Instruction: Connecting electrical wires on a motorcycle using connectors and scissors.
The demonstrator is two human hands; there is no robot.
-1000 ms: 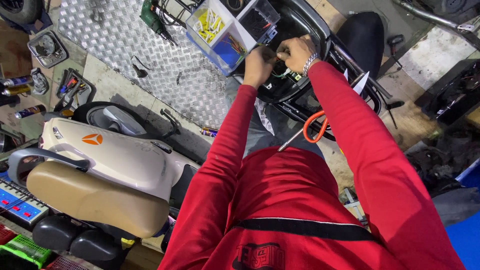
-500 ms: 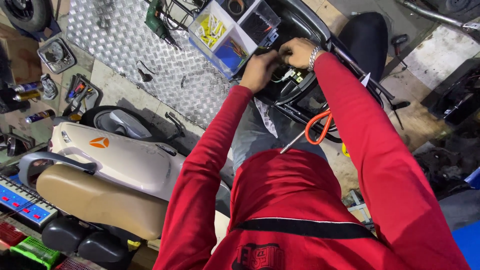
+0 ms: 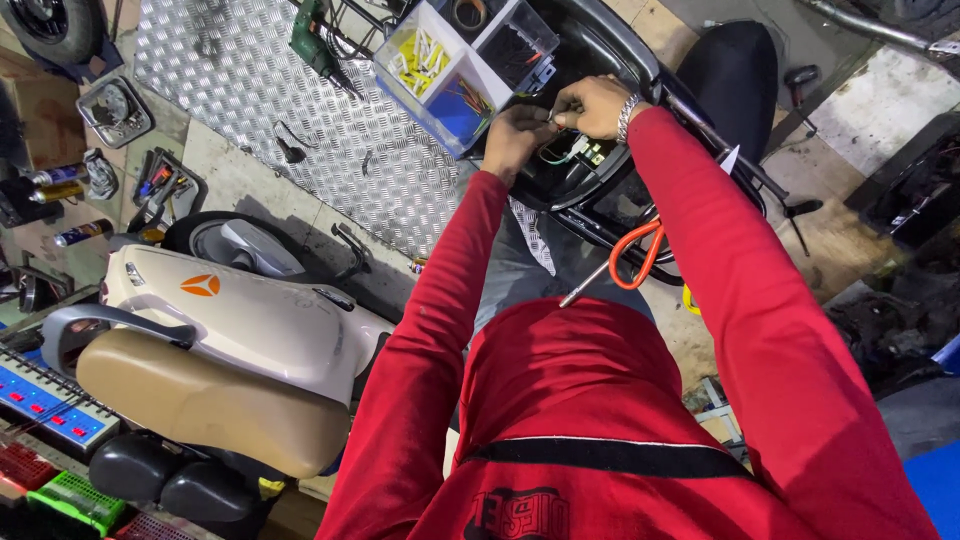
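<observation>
Both my arms, in red sleeves, reach forward to a black scooter body [image 3: 600,190]. My left hand [image 3: 517,135] and my right hand [image 3: 592,105], which wears a metal bracelet, meet over an opening with thin wires [image 3: 556,152] and a small connector. The fingers of both hands pinch these wires. A white parts organiser box [image 3: 455,70] with yellow and coloured pieces stands just left of my hands. An orange-handled tool [image 3: 625,262] hangs below them.
A white and tan scooter [image 3: 215,350] stands at the left. A diamond-plate metal sheet [image 3: 250,95] covers the floor beyond it, with a green drill [image 3: 312,38]. Spray cans [image 3: 60,190], a tool tray, a blue power strip [image 3: 45,405] and a black seat [image 3: 735,65] lie around.
The view has shifted slightly down and right. My hands stay together at the scooter's wiring, with small finger movements only.
</observation>
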